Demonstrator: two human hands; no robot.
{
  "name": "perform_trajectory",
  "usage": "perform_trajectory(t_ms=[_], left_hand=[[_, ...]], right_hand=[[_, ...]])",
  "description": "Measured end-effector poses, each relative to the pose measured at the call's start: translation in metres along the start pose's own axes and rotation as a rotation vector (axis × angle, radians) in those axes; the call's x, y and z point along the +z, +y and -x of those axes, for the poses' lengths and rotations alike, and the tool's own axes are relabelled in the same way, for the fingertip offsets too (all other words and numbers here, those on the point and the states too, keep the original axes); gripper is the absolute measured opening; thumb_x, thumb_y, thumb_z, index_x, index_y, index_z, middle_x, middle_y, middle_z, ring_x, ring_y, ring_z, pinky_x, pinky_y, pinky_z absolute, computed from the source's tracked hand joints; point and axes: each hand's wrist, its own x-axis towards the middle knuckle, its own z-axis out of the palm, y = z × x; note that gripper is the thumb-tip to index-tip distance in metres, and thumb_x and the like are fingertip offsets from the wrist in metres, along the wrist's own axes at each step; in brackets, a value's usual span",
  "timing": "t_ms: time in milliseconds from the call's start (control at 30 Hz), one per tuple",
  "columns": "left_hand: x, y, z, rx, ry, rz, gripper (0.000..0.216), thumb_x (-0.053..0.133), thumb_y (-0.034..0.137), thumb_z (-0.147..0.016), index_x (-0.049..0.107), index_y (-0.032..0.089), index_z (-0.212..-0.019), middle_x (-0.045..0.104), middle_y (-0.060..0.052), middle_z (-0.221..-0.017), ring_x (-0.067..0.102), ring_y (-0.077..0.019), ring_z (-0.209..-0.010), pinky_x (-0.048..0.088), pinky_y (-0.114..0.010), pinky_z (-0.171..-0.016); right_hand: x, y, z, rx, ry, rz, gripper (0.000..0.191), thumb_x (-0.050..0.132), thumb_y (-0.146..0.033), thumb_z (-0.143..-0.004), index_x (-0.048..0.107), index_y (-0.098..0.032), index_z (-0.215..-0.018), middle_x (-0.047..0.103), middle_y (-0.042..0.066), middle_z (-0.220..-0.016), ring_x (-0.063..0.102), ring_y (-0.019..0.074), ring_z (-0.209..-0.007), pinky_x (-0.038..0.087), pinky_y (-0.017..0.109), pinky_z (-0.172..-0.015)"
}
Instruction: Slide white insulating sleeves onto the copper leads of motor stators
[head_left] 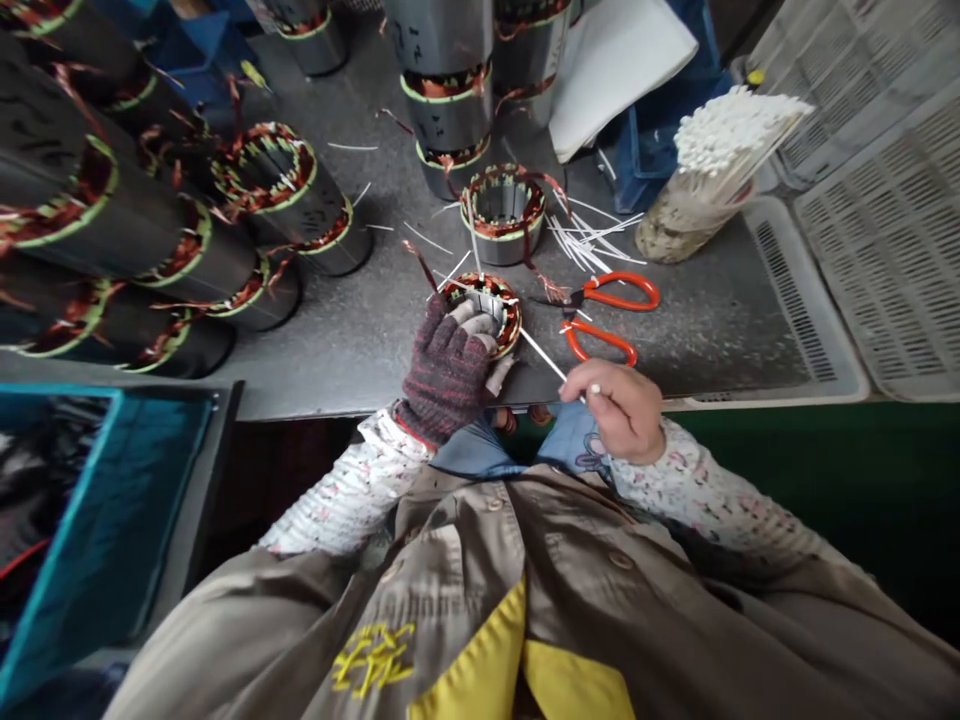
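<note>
My left hand point(450, 360), in a dark knitted glove with pale fingertips, grips a motor stator point(510, 318) near the table's front edge. The stator is a short grey ring with copper windings and yellow-green edging. My bare right hand point(619, 408) pinches a thin white stick point(541, 352), whose far end meets the stator's right rim. A small white tip shows at my right fingers. Another thin white stick point(472, 235) stands up from the stator's back rim. Just behind is a second stator point(504, 215) with loose copper leads. Orange-handled scissors point(621, 290) lie to the right.
Stacked stators point(247, 275) fill the left side, and more stacks point(450, 120) stand at the back. Loose white strips point(589, 240) lie behind the scissors. A jar point(675, 215) holds many white-tipped sticks. White plastic crates point(874, 270) stand right; a teal bin point(161, 510) sits lower left.
</note>
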Motion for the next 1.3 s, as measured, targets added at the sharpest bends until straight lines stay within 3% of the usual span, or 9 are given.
perform_trajectory(t_ms=[100,300,500,567,700,933,1133,1233,1300], left_hand=[[0.002,0.005,0.003,-0.077,0.023,-0.010,0.021,0.066,0.038,-0.096,0.059,0.021,-0.105,0.075,-0.007,-0.112,0.067,-0.0290,-0.126,0.047,-0.058,-0.119],[0.002,0.005,0.005,-0.101,-0.027,0.118,0.057,0.065,0.036,-0.096,0.045,0.013,-0.144,0.069,-0.018,-0.129,0.067,-0.0302,-0.123,0.043,-0.057,-0.122],[0.005,0.011,0.010,-0.344,0.013,0.300,0.055,0.052,0.044,-0.103,0.039,0.019,-0.151,0.061,-0.019,-0.144,0.063,-0.0281,-0.132,0.052,-0.050,-0.113],[0.005,0.012,0.010,-0.399,0.032,0.386,0.043,0.048,0.041,-0.106,0.047,0.022,-0.145,0.063,-0.016,-0.141,0.067,-0.0236,-0.127,0.056,-0.045,-0.109],[0.003,0.009,0.006,-0.317,0.032,0.404,0.017,0.055,0.033,-0.104,0.068,0.026,-0.111,0.077,-0.005,-0.111,0.071,-0.0206,-0.116,0.049,-0.050,-0.117],[-0.001,0.006,0.003,-0.243,-0.004,0.352,0.018,0.059,0.031,-0.101,0.069,0.025,-0.115,0.077,-0.005,-0.113,0.070,-0.0208,-0.117,0.047,-0.050,-0.118],[-0.003,0.008,0.001,-0.163,0.059,0.315,0.019,0.054,0.028,-0.102,0.069,0.023,-0.113,0.078,-0.004,-0.110,0.071,-0.0208,-0.113,0.050,-0.050,-0.115],[-0.005,0.009,-0.002,-0.165,0.038,0.270,0.019,0.055,0.028,-0.101,0.070,0.022,-0.111,0.076,-0.006,-0.113,0.070,-0.0226,-0.114,0.055,-0.049,-0.108],[-0.006,0.011,-0.004,-0.183,0.020,0.237,0.018,0.057,0.028,-0.101,0.070,0.022,-0.110,0.076,-0.007,-0.112,0.070,-0.0226,-0.113,0.057,-0.049,-0.105]], right_hand=[[0.001,0.000,0.004,0.085,-0.073,-0.021,0.026,0.047,-0.025,-0.100,0.059,-0.023,-0.077,0.070,0.001,-0.070,0.066,0.0155,-0.060,0.053,0.030,-0.058],[0.007,0.004,-0.009,0.147,-0.123,-0.035,0.028,0.048,-0.024,-0.100,0.061,-0.021,-0.075,0.067,0.000,-0.067,0.061,0.0122,-0.058,0.049,0.026,-0.058],[0.042,0.021,-0.025,0.384,-0.050,-0.141,0.039,0.056,-0.051,-0.099,0.065,-0.021,-0.076,0.072,0.003,-0.074,0.066,0.0150,-0.066,0.053,0.029,-0.064],[0.044,0.020,-0.027,0.444,-0.018,-0.158,0.038,0.060,-0.053,-0.097,0.065,-0.021,-0.077,0.069,0.001,-0.069,0.062,0.0133,-0.059,0.050,0.027,-0.059],[0.036,0.011,-0.030,0.384,-0.058,-0.095,0.037,0.056,-0.050,-0.100,0.067,-0.021,-0.081,0.066,0.000,-0.071,0.057,0.0119,-0.058,0.048,0.028,-0.060],[0.040,0.018,-0.038,0.351,-0.111,0.132,0.029,0.058,-0.033,-0.096,0.058,-0.022,-0.069,0.058,0.000,-0.068,0.053,0.0138,-0.062,0.043,0.029,-0.062],[0.039,0.013,-0.046,0.351,-0.178,0.210,0.030,0.064,-0.036,-0.091,0.056,-0.021,-0.066,0.056,0.000,-0.074,0.045,0.0110,-0.058,0.036,0.029,-0.057],[0.025,-0.002,-0.054,0.358,-0.275,0.104,0.038,0.057,-0.035,-0.096,0.053,-0.021,-0.061,0.054,0.000,-0.064,0.049,0.0129,-0.060,0.039,0.030,-0.059],[0.013,-0.012,-0.059,0.374,-0.264,-0.047,0.038,0.054,-0.037,-0.099,0.058,-0.022,-0.065,0.058,0.001,-0.066,0.054,0.0143,-0.063,0.044,0.031,-0.062]])
